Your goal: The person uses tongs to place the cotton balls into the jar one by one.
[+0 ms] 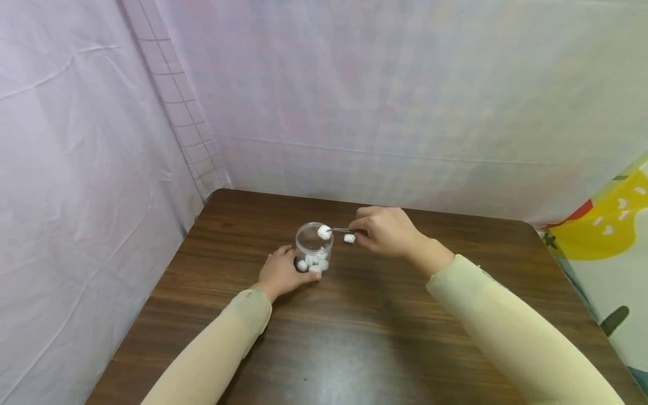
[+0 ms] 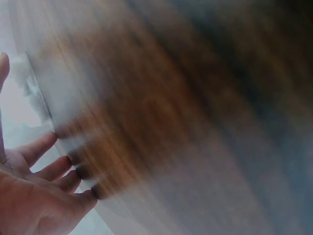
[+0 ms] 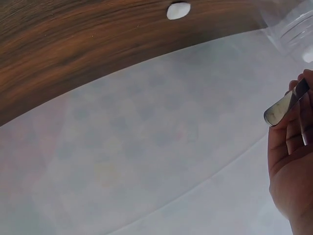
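A clear round jar (image 1: 307, 243) stands upright on the wooden table, with several white marshmallows (image 1: 315, 260) inside. My left hand (image 1: 286, 271) holds it low down, thumb in front and fingers around the left side; in the left wrist view the left hand (image 2: 44, 181) shows at the lower left. Metal tweezers (image 1: 341, 229) are in my right hand (image 1: 385, 229), pointing left. Their tips grip a white marshmallow (image 1: 324, 232) over the jar's mouth. The tweezers' rounded end (image 3: 279, 111) sticks out of the right hand (image 3: 296, 171) in the right wrist view.
One loose marshmallow (image 1: 350, 238) lies on the table (image 1: 243, 225) just right of the jar, close to the right hand; the right wrist view shows this loose marshmallow (image 3: 178, 11) too. Cloth curtains (image 1: 314, 112) hang behind the table's far edge and along its left side.
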`<act>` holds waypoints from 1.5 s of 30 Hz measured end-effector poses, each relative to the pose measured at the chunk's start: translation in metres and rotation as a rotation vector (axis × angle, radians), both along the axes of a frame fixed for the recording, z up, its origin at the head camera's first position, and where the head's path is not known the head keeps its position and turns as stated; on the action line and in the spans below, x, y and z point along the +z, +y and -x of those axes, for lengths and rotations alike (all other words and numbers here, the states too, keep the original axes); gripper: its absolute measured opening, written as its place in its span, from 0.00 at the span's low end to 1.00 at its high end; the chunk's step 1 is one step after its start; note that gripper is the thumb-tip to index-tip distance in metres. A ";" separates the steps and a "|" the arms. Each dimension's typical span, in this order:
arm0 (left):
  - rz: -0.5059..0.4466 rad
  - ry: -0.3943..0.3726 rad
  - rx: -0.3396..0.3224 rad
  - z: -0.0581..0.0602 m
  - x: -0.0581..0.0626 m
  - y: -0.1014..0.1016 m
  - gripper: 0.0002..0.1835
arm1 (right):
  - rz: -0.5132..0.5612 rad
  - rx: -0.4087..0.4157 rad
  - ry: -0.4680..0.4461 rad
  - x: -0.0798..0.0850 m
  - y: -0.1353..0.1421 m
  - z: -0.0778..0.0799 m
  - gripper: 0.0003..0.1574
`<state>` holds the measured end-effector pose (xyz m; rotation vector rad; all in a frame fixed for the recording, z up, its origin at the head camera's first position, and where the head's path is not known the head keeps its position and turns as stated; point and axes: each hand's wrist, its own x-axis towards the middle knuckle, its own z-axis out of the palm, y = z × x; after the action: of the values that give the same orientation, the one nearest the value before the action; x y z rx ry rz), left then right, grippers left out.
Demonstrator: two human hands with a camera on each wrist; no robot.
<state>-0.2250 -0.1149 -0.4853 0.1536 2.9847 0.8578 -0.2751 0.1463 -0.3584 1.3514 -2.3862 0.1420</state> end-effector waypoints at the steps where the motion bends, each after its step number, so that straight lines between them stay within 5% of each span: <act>1: -0.003 0.001 0.000 0.000 0.000 0.000 0.47 | 0.001 -0.001 -0.002 -0.001 -0.001 0.000 0.07; 45: -0.010 -0.013 0.010 0.001 -0.001 0.000 0.48 | -0.024 -0.013 -0.012 -0.006 -0.001 0.005 0.07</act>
<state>-0.2255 -0.1147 -0.4861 0.1334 2.9717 0.8716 -0.2797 0.1451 -0.3643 1.3492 -2.4136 0.1193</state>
